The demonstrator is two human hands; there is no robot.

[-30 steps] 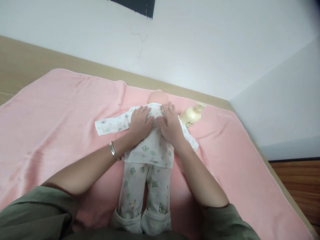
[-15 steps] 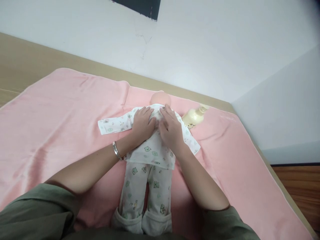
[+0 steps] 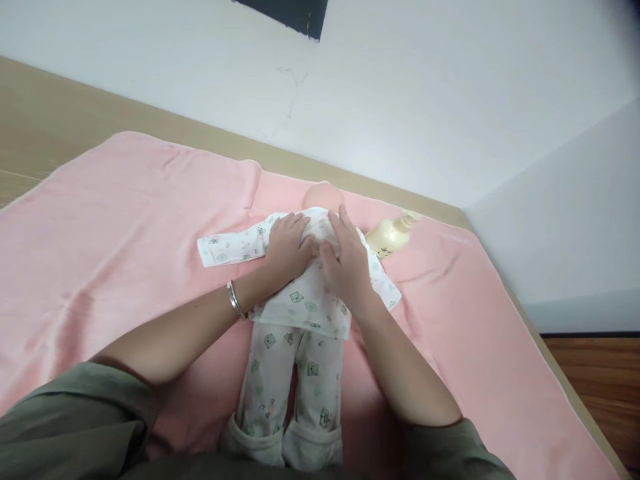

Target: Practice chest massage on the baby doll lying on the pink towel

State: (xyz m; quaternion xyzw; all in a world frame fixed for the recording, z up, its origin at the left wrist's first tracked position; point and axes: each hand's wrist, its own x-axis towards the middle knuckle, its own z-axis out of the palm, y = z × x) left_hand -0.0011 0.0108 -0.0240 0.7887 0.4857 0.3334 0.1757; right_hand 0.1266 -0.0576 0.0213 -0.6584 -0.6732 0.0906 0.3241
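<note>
A baby doll lies stretched out, its bald head [image 3: 324,197] at the far end and its face not visible. It wears a white printed top [image 3: 307,303] and matching trousers [image 3: 270,373] with turned-up cuffs. My left hand [image 3: 289,247] rests on the left side of the top near the shoulder, fingers extended. On the right side of the top lies my right hand [image 3: 349,260], its fingers spread towards the doll's head. The two thumbs come close together over the middle. Neither hand grips anything.
A pale yellow bottle [image 3: 390,235] lies on its side, right of the doll. Beneath everything is a pink blanket [image 3: 165,200] with some creases, on a wooden surface [image 3: 60,100]. A white wall [image 3: 380,100] rises behind.
My right hand has shifted slightly and its fingers have spread a little more on the top. My left hand stays in place. The view has moved slightly.
</note>
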